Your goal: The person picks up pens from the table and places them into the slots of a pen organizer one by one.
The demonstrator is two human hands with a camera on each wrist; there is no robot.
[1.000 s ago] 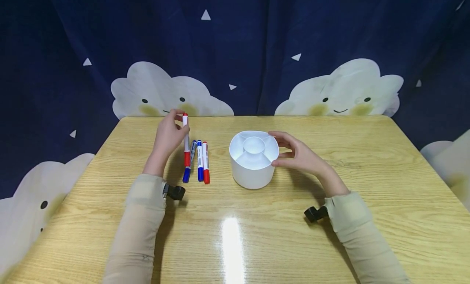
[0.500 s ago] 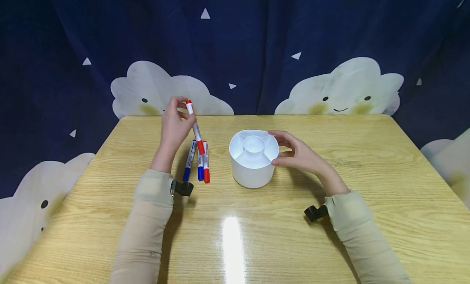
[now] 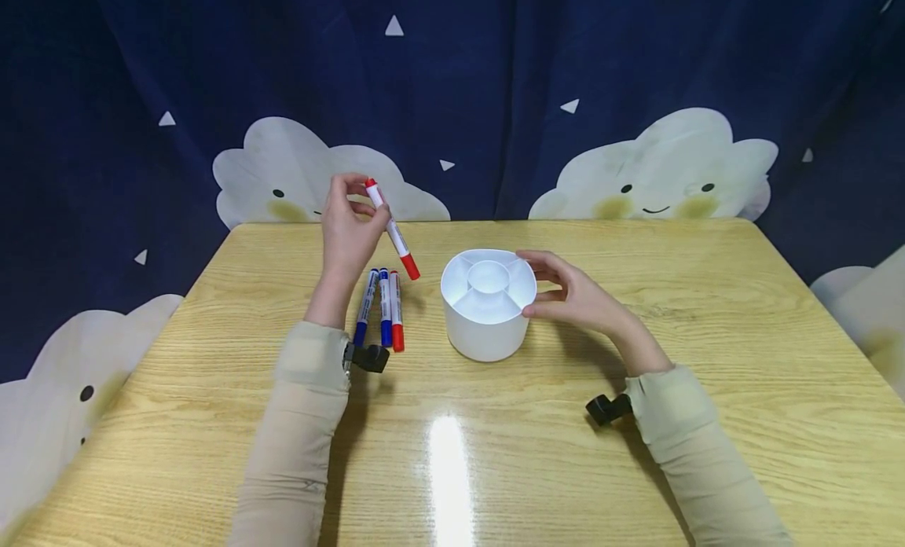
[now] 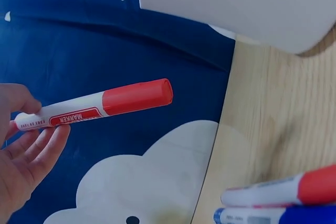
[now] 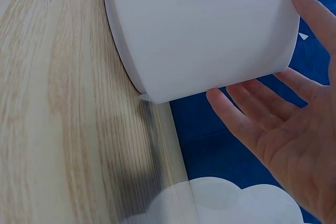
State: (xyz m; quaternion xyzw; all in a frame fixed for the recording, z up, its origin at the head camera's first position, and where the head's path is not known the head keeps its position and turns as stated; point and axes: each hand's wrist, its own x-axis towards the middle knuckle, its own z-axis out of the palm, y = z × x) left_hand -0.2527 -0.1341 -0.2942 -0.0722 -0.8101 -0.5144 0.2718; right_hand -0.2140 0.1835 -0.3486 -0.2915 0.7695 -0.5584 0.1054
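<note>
My left hand (image 3: 351, 234) pinches a red-capped whiteboard marker (image 3: 397, 234) between thumb and fingers, in the air over the back of the table. The marker slants, its red cap (image 4: 139, 97) pointing down toward the right. A round white pen holder (image 3: 486, 339) with a ring in its middle and dividers around it stands upright on the table. My right hand (image 3: 580, 299) holds its right side, thumb near the front rim and fingers behind. In the right wrist view, fingertips (image 5: 215, 95) touch the holder's white wall (image 5: 205, 35).
Left of the holder lie two blue-capped markers (image 3: 385, 307) and a red-capped marker (image 3: 397, 315), side by side on the wooden table (image 3: 566, 468). Behind the table's far edge hangs a dark blue curtain (image 3: 452, 75) with clouds.
My left hand has lifted the red marker up and to the right, away from the other markers, and its cap end has swung rightward. My right hand and the pen holder have stayed put.
</note>
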